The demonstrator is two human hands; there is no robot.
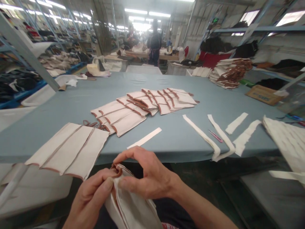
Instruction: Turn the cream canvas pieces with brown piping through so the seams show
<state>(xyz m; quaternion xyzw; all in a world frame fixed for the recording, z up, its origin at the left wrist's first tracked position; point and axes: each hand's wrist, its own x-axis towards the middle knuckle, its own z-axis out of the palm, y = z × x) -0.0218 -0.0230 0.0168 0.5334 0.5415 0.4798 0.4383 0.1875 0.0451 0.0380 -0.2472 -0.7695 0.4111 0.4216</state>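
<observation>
Just off the table's front edge, a cream fabric piece with brown trim point(140, 211) is held between my two hands. My left hand point(95, 190) pinches its brown-edged upper corner between thumb and fingers. From the other side, my right hand point(152, 175) grips the same corner, its thumb on the cream cloth and its index finger curled over the brown trim. A similar flat panel with dark seams point(71, 148) lies to the left and overhangs the edge. Beyond it spreads an overlapping row of cream panels point(128, 119) with brown edges.
A blue-grey cloth covers the table point(171, 136). On it lie a cream strip point(145, 137), longer strips point(200, 132), and a small pink-handled tool point(215, 136). A tall stack of brown-edged panels point(230, 71) and a cardboard box point(265, 94) stand at the right. A person point(154, 44) stands farther back.
</observation>
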